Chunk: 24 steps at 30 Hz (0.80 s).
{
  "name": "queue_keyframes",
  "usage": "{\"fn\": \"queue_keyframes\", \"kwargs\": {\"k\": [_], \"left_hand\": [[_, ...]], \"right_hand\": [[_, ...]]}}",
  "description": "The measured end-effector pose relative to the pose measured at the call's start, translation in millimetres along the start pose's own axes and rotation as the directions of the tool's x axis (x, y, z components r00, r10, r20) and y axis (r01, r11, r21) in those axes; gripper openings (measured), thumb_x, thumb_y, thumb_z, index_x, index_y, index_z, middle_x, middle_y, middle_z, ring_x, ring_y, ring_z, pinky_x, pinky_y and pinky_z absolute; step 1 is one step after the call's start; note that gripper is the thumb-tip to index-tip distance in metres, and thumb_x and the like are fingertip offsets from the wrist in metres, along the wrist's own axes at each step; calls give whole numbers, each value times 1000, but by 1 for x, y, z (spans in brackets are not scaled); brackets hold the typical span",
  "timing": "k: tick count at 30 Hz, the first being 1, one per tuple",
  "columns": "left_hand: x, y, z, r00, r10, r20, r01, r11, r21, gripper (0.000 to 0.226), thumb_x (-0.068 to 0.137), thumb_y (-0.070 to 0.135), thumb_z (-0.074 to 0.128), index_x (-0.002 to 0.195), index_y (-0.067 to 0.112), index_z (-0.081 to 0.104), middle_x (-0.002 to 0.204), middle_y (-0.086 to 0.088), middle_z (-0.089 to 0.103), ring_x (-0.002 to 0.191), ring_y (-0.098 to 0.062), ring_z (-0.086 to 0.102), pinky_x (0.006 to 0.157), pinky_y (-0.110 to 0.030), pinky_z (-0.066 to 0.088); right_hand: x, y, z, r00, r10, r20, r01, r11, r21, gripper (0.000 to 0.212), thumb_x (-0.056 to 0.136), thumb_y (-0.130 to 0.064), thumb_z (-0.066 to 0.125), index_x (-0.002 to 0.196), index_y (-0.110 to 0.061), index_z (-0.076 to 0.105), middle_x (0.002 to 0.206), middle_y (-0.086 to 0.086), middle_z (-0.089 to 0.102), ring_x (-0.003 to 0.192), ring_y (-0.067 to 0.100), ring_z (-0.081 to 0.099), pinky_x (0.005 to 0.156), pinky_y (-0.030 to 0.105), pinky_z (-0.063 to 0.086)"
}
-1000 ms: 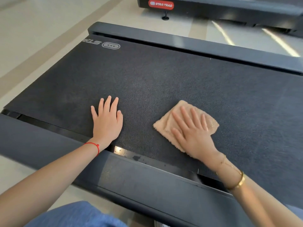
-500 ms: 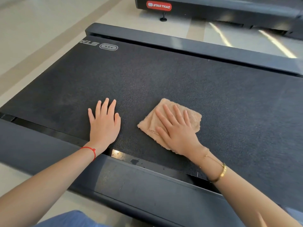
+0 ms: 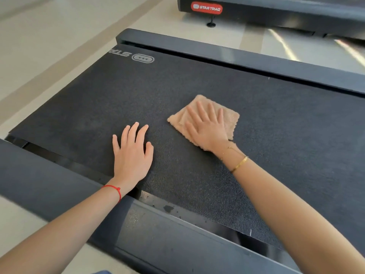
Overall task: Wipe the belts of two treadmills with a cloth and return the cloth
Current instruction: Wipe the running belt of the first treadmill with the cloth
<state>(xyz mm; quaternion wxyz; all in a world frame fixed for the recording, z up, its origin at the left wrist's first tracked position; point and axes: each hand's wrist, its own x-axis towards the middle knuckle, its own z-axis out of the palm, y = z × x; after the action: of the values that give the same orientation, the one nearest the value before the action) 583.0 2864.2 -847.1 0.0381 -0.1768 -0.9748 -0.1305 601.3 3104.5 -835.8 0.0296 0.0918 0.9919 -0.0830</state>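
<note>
A second treadmill [image 3: 276, 10] with a red label [image 3: 206, 8] stands behind. The fuzzy tan cloth [image 3: 229, 117] lies flat on the black belt [image 3: 197, 80]. The right hand [image 3: 207, 129] presses it, fingers spread. The left hand [image 3: 132, 153] rests flat beside it, fingers straight.
</note>
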Motion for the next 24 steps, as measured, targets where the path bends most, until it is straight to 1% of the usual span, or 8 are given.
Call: {"fn": "queue_keyframes", "kwargs": {"k": [2,5,8,13,16,19,22,24], "left_hand": [[3,-2,0,1000,-4,5,4,1000,-8,54,101,33,37,154,24,29,163,-2,23,152,-22,14,121,-58,9],[13,-8,1,999,-41,23,41,999,16,56,102,36,34,156,27,23,164,0,17,153,-22,9,120,-60,6],[26,-21,-2,996,-81,38,80,996,37,56,103,41,31,157,30,19,165,0,14,153,-23,5,120,-63,3],[32,-27,0,996,-93,17,92,995,36,57,101,42,31,156,30,20,165,-1,15,153,-24,6,119,-64,5],[32,-23,4,995,-101,6,100,993,64,58,100,41,30,156,29,21,165,-1,16,153,-25,7,118,-65,7],[33,-24,4,994,-108,12,107,991,86,59,99,43,26,156,29,19,165,0,15,153,-24,7,118,-65,7],[33,-23,3,994,-105,11,103,989,109,60,98,43,24,156,29,19,165,0,16,153,-23,7,118,-65,9],[33,-22,3,995,-103,17,100,988,117,61,98,44,22,156,29,18,165,0,15,153,-23,7,118,-65,8]], "right_hand": [[-8,-1,5,995,-99,-14,99,995,-5,60,101,-58,12,157,-37,5,166,-5,-5,152,29,-12,120,53,-13],[-7,15,6,993,-116,-32,116,993,8,59,101,-59,15,157,-40,8,166,-8,-3,152,26,-9,121,50,-11],[19,30,1,999,-30,-38,30,1000,0,60,101,-59,14,157,-39,6,166,-4,-3,152,29,-8,121,52,-9],[96,42,-10,988,155,-25,-154,988,25,60,101,-57,13,157,-36,8,166,-2,-2,152,32,-9,119,57,-10],[142,28,-15,984,180,-10,-180,983,24,60,101,-55,13,158,-35,7,167,-1,-3,151,34,-10,119,59,-10],[174,-7,-15,996,87,11,-87,996,2,59,102,-54,12,158,-34,6,166,-1,-3,151,34,-10,118,59,-10],[184,-48,-11,996,-83,28,83,996,-13,58,103,-53,12,158,-35,6,166,-2,-3,152,33,-10,119,58,-10],[178,-67,-7,979,-201,44,203,979,-32,58,103,-54,11,157,-36,5,166,-3,-3,152,32,-9,120,57,-9]]}}
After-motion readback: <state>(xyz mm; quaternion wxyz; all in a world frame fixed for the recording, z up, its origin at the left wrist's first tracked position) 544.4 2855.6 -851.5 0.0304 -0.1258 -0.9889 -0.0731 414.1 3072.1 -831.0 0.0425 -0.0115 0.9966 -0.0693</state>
